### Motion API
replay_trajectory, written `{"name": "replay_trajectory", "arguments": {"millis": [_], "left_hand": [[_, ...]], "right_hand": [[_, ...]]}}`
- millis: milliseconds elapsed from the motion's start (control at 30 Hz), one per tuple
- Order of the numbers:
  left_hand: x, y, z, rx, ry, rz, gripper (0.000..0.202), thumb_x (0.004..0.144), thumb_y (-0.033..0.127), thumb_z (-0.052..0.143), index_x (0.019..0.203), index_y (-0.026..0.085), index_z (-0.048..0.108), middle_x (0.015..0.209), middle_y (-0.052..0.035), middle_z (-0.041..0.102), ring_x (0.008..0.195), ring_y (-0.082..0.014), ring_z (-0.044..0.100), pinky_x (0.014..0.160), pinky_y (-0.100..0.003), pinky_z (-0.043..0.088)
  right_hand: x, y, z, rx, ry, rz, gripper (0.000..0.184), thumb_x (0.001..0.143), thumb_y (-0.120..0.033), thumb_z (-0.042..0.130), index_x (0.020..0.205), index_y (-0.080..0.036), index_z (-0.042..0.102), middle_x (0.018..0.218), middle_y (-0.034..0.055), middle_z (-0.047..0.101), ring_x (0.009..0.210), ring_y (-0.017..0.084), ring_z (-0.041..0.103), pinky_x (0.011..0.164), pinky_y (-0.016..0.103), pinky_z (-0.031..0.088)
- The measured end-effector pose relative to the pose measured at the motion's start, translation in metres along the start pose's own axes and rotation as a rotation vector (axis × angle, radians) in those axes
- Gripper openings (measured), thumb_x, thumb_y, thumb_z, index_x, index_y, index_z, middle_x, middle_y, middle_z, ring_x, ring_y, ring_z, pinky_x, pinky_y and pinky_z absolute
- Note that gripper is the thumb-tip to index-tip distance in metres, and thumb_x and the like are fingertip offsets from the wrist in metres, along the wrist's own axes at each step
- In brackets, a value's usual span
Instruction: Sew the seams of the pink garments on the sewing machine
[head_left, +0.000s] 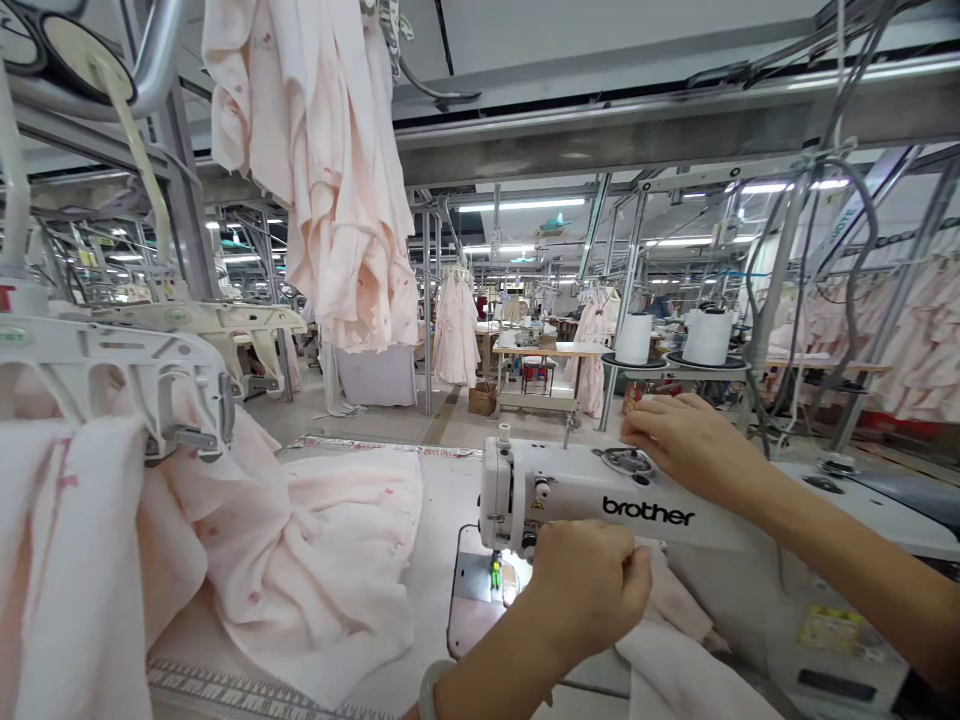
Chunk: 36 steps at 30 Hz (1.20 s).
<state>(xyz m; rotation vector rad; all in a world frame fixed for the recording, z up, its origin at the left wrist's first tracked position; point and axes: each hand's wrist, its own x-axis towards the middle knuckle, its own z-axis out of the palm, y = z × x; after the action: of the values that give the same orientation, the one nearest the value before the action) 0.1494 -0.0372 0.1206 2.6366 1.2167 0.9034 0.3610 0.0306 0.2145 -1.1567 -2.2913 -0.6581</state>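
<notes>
A white Brother sewing machine (585, 500) stands in front of me on the table. My left hand (589, 590) is closed into a loose fist just under the machine's arm, near the lit needle area (496, 575), gripping pale pink fabric (675, 610) that runs beneath the arm. My right hand (694, 445) rests palm down on top of the machine beside a round dial (626, 460), fingers curled together; nothing shows in it.
A heap of pink garments (300, 570) lies on the table to the left. More garments hang overhead (322, 180). Another machine's white frame (112, 370) sits at left. Two thread cones (705, 335) stand behind the machine. Rows of workstations fill the background.
</notes>
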Motion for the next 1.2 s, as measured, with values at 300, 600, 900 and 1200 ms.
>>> {"name": "replay_trajectory", "arguments": {"millis": [300,600,900,1200], "left_hand": [[-0.001,0.0,0.004,0.006,-0.027,-0.012,0.029,0.101,0.032,0.055,0.079,0.02,0.07,0.092,-0.0039,0.081,0.083,-0.0209,0.076,0.061,-0.033,0.034],[0.002,0.0,0.001,-0.02,0.016,-0.012,0.04,0.104,0.039,0.058,0.071,0.019,0.067,0.083,-0.0041,0.08,0.076,-0.019,0.074,0.059,-0.034,0.027],[0.0,-0.006,0.018,0.096,0.244,0.121,0.027,0.095,0.024,0.064,0.069,0.018,0.069,0.07,-0.0031,0.075,0.06,-0.0161,0.069,0.052,-0.032,0.02],[-0.001,0.016,0.042,0.225,0.106,0.602,0.016,0.078,0.019,0.073,0.065,0.016,0.065,0.061,-0.0057,0.07,0.051,-0.017,0.062,0.043,-0.029,0.011]], "right_hand": [[-0.051,0.002,0.002,0.102,-0.016,0.115,0.036,0.102,-0.046,0.045,0.082,-0.025,0.067,0.082,0.0075,0.072,0.076,0.026,0.065,0.071,0.039,0.045],[-0.034,0.031,0.022,0.143,-0.064,0.168,0.036,0.098,-0.041,0.046,0.103,-0.023,0.078,0.091,0.0078,0.078,0.077,0.027,0.071,0.067,0.036,0.053],[-0.052,0.014,0.006,-0.104,0.019,-0.029,0.028,0.104,-0.027,0.044,0.103,-0.021,0.071,0.093,0.0082,0.075,0.079,0.026,0.069,0.069,0.036,0.049],[-0.047,-0.019,-0.004,-0.456,0.049,-0.41,0.024,0.087,0.003,0.053,0.084,-0.019,0.065,0.08,0.006,0.059,0.077,0.026,0.049,0.082,0.041,0.039]]}}
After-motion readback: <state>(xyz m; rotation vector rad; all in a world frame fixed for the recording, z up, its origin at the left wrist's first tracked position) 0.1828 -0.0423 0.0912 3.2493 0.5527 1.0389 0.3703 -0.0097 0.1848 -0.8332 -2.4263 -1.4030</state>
